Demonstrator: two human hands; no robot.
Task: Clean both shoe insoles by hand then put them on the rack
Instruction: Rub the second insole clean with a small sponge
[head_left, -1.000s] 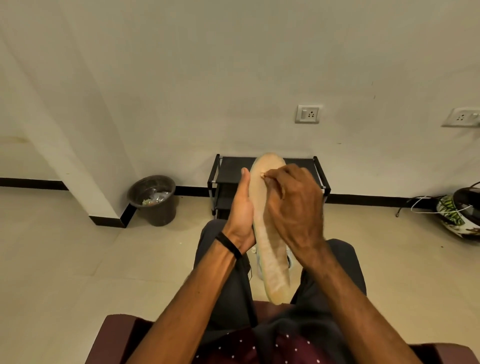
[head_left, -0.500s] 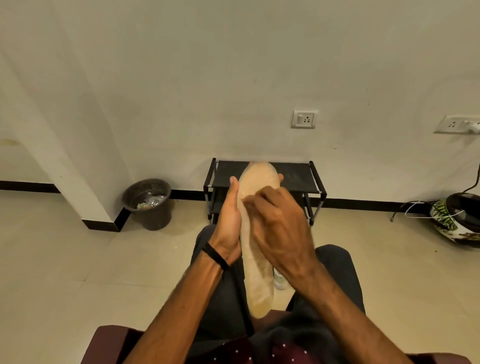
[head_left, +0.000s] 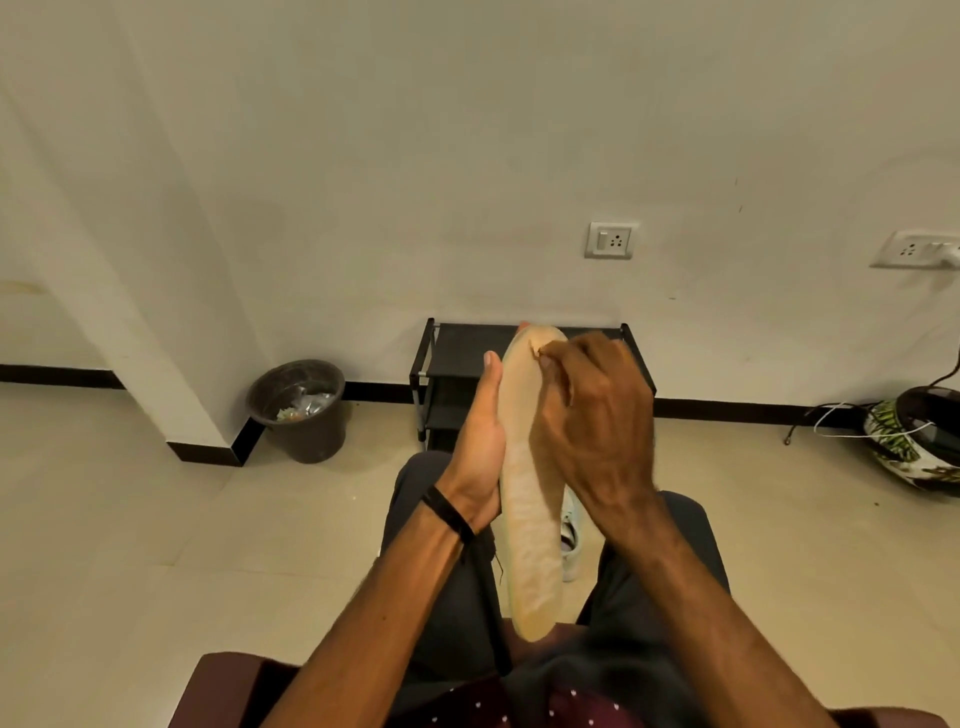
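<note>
A long beige insole (head_left: 530, 530) stands on end over my lap, toe end up. My left hand (head_left: 480, 447) holds it from the left, thumb along its edge and fingers behind it. My right hand (head_left: 592, 421) lies over the insole's upper right part, fingers curled, fingertips picking at the surface near the toe. Behind the hands a low black shoe rack (head_left: 457, 364) stands against the wall. Only one insole shows. Part of a white shoe (head_left: 570, 530) shows on the floor between my knees.
A dark waste bin (head_left: 298, 410) with scraps sits left of the rack by a wall corner. A helmet (head_left: 919, 441) and white cable lie on the floor at far right. Two wall sockets (head_left: 610, 240) are above. I sit on a maroon seat (head_left: 228, 686).
My right hand slid down the insole half a second ago, then back up to the toe end. The left hand kept its hold. The view shifted slightly.
</note>
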